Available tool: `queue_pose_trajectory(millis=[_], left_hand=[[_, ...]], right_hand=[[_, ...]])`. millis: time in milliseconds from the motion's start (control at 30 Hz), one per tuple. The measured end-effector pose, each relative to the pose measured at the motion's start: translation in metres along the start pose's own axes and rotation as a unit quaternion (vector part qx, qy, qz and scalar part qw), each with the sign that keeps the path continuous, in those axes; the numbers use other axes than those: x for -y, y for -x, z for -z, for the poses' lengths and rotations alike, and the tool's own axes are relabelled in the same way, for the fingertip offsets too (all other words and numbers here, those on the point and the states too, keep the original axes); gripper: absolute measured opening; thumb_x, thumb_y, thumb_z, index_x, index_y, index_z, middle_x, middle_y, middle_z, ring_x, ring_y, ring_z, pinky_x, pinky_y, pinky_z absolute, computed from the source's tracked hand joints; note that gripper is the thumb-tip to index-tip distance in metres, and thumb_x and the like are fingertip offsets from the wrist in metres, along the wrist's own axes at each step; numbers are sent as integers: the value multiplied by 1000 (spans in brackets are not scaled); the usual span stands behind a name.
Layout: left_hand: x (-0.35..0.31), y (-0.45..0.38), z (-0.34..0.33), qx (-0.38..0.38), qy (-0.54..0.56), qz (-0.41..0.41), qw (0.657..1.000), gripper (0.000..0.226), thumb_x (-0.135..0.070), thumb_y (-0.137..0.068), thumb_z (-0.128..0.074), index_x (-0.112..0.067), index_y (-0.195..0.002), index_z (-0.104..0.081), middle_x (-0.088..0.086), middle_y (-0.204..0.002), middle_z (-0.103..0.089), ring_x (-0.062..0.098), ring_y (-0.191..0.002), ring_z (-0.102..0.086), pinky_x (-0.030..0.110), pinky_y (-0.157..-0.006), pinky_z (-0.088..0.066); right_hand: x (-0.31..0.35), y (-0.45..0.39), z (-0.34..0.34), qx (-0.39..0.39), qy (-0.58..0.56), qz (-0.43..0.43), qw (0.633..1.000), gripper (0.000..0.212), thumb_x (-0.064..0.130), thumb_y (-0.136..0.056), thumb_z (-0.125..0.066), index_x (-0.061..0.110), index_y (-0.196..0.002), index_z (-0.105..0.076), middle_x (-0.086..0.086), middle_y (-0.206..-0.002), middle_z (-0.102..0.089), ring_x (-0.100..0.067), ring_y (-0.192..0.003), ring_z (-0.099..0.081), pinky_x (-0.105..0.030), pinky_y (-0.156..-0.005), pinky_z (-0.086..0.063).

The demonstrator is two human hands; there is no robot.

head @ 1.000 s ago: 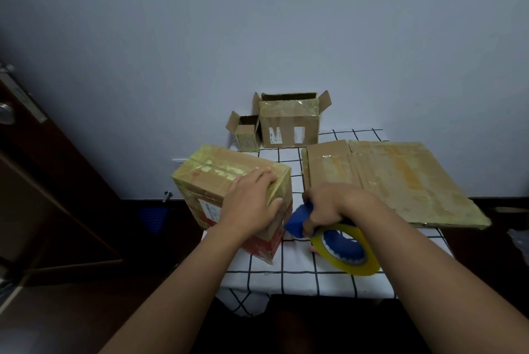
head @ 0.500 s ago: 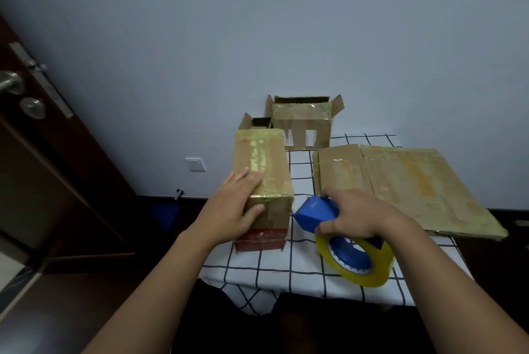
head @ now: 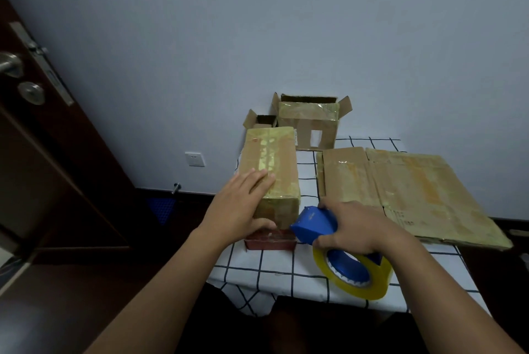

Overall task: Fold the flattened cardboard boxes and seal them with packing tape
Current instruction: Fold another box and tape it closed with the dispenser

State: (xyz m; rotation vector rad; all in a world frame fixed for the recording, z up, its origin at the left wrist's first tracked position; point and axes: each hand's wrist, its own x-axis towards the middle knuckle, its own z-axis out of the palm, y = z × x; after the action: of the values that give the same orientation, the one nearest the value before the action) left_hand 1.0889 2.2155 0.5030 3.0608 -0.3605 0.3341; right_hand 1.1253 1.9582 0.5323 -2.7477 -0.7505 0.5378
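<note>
Left hand (head: 243,204) flat, fingers together, on taped box (head: 270,164); right hand (head: 355,227) clamped on tape dispenser (head: 337,250). Flattened cardboard (head: 406,190) on bench (head: 274,270) awaits folding.

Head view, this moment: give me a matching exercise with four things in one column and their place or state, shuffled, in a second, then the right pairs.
Things:
1. taped box
2. tape dispenser
3. flat cardboard
4. open box

Places or states:
A. at the back by the wall, flaps up
B. lying flat on the right side of the table
C. under the left hand, near the table's left edge
D. gripped in the right hand

Pairs: 1-C, 2-D, 3-B, 4-A
</note>
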Motion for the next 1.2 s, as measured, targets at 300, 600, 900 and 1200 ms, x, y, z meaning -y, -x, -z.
queue_pose_trajectory(millis=[300, 600, 900, 1200], left_hand=[[1, -7, -7, -35, -24, 3, 999, 80, -64, -90, -44, -22, -154, -22, -1, -161, -19, 22, -150, -12, 40, -121, -3], [-8, -23, 3, 24, -10, 4, 1000, 60, -53, -100, -27, -33, -155, -12, -4, -163, -12, 16, -150, -7, 31, -118, 3], [-19, -12, 11, 13, 38, 44, 998, 74, -59, -98, -31, -25, -156, 1, -6, -162, 7, 14, -149, 12, 39, -122, 5], [-61, -2, 58, -20, 541, 219, 812, 32, -36, -101, -46, -15, -100, -70, 2, -90, -69, 11, -74, -62, 32, -70, -50]], right_hand=[[0, -2, -5, 5, 18, 3, 1000, 72, 65, -77, -65, 33, -136, -37, 1, -113, -58, -18, -91, -58, -34, -79, -52], [-2, 1, 0, -12, -3, 18, 1000, 72, 64, -77, -67, 35, -135, -37, 3, -114, -56, -17, -91, -58, -34, -77, -53], [-21, 23, 16, -73, -84, 69, 991, 65, 67, -71, -73, 44, -123, -42, 17, -109, -58, -4, -89, -59, -29, -76, -55], [-9, 44, 54, -147, -315, 187, 919, 56, 56, -59, -73, 40, -111, -58, 23, -106, -64, -3, -94, -65, -12, -74, -49]])
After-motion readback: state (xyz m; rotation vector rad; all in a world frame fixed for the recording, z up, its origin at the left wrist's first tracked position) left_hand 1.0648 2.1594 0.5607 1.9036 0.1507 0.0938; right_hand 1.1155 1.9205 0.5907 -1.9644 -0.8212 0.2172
